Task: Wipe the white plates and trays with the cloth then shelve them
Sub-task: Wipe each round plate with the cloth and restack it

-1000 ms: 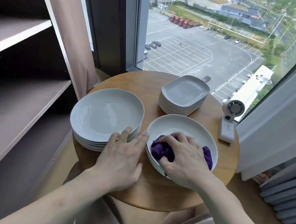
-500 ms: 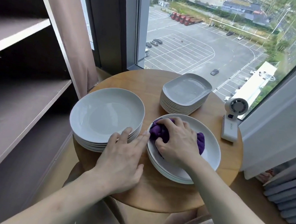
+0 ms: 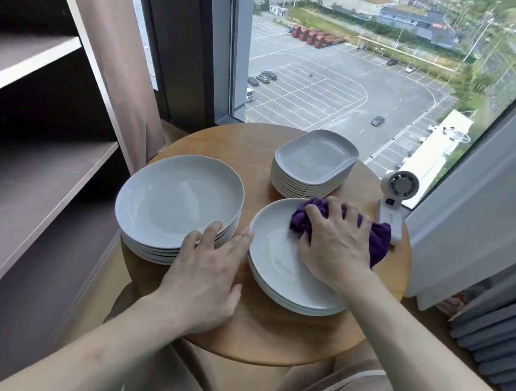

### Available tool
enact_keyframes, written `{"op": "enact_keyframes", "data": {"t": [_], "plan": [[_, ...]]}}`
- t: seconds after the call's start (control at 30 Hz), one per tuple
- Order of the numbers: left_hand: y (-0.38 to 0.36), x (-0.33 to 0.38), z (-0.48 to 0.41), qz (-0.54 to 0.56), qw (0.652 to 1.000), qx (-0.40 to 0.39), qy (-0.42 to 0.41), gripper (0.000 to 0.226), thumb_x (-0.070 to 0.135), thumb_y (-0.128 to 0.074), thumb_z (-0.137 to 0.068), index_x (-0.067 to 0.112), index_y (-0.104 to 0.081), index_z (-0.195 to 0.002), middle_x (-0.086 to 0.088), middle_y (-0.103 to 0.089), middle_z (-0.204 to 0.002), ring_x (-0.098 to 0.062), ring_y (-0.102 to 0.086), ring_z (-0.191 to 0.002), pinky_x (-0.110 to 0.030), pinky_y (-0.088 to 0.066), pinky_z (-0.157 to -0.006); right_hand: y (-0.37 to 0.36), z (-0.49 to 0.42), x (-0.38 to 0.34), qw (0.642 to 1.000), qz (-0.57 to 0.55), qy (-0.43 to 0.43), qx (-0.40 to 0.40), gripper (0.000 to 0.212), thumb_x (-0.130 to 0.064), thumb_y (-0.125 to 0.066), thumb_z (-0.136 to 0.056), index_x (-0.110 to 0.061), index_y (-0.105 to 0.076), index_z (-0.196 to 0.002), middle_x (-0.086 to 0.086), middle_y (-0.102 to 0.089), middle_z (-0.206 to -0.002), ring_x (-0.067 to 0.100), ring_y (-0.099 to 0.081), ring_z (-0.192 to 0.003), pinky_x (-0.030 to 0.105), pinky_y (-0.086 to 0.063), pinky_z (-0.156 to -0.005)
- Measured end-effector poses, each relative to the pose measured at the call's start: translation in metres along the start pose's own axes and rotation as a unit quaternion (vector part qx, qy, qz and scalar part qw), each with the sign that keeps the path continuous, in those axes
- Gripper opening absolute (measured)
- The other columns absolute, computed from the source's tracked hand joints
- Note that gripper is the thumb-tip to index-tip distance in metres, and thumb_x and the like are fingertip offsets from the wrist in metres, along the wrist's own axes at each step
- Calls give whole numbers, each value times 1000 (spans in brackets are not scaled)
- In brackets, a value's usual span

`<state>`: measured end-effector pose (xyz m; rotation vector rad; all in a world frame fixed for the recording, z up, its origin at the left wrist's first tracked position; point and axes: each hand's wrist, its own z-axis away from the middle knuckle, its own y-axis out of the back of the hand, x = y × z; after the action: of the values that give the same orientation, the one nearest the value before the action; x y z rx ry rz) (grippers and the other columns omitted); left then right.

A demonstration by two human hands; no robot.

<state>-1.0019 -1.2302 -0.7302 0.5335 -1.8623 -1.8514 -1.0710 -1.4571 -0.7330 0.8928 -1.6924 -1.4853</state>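
Note:
On a small round wooden table (image 3: 264, 337) stand two stacks of round white plates and one stack of white rectangular trays (image 3: 315, 163). My right hand (image 3: 336, 241) presses a bunched purple cloth (image 3: 378, 240) onto the far right part of the top plate of the right stack (image 3: 277, 263). My left hand (image 3: 207, 274) lies flat on the table between the stacks, fingers spread; its fingertips touch the rims of the left plate stack (image 3: 176, 204) and of the right stack.
Dark empty shelves (image 3: 28, 184) run along the left. A small white handheld fan (image 3: 393, 203) stands at the table's right edge, just beyond the cloth. A window lies behind the table, curtains on both sides, and my knees show under the table's near edge.
My right hand has swept the cloth from the near left of the plate to its far right side. The left hand has stayed put.

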Motion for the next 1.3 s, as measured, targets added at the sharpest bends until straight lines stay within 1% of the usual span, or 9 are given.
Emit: {"op": "enact_keyframes", "data": {"t": [0.17,0.3,0.53,0.77,0.9,1.0,1.13,1.23,1.3], "plan": [[0,0,0,-2,1000,2,-1,85,50,-44,-91,24,-3,-161,8,-21,-167,-30,-12,-150,-48,-20,-118,5,24,23,999,26,-5,-25,45,-47,-48,-93,-33,-49,-136,5,-39,-152,38,-30,-139,57,-24,-112],[1,1,0,6,1000,8,0,85,49,-44,-92,25,-2,-161,8,-22,-167,-29,-11,-150,-48,-18,-119,12,49,22,998,-20,21,-52,49,-51,-46,-87,-37,-49,-133,2,-41,-149,34,-30,-139,55,-22,-114],[2,1,0,11,1000,14,7,85,50,-50,-91,24,-10,-162,3,-30,-164,-30,-18,-149,-49,-24,-118,27,67,-4,989,-118,35,-84,65,-64,-21,-78,-41,-42,-135,-1,-39,-146,28,-30,-136,51,-20,-113],[4,7,1,-5,999,39,18,90,48,-51,-86,13,-16,-161,-9,-49,-149,-34,-34,-143,-50,-34,-110,26,62,-26,972,-201,60,-108,60,-56,-35,-80,-44,-39,-139,-5,-39,-143,27,-37,-130,48,-31,-108],[-2,3,1,-5,999,38,13,92,52,-43,-90,16,2,-162,-3,-37,-157,-31,-20,-147,-47,-25,-114,18,50,-37,969,-220,72,-85,57,-55,-38,-80,-46,-41,-137,-6,-41,-142,26,-38,-129,49,-33,-108],[0,4,2,-5,999,40,19,92,51,-48,-89,16,-5,-163,-8,-43,-153,-32,-26,-146,-48,-28,-114,12,36,-42,966,-241,67,-61,55,-54,-41,-79,-49,-44,-134,-9,-47,-138,24,-41,-127,47,-32,-107],[-1,4,2,-5,999,32,13,92,51,-47,-90,16,-4,-163,-1,-47,-152,-31,-24,-146,-47,-27,-114,6,15,-45,958,-281,34,-39,53,-53,-47,-77,-49,-49,-131,-13,-49,-134,20,-41,-126,44,-31,-108],[4,5,2,5,999,30,13,90,46,-55,-86,14,-19,-162,-3,-56,-143,-34,-34,-142,-50,-35,-109,1,3,-43,966,-255,16,-24,50,-51,-53,-83,-46,-48,-133,-9,-45,-139,22,-38,-131,47,-31,-108],[3,5,1,2,1000,21,4,88,47,-52,-88,18,-14,-162,2,-49,-151,-33,-26,-145,-49,-29,-112,-2,-4,-38,973,-229,-6,-17,49,-48,-56,-86,-43,-48,-134,-5,-43,-142,26,-36,-133,49,-30,-109]]}}
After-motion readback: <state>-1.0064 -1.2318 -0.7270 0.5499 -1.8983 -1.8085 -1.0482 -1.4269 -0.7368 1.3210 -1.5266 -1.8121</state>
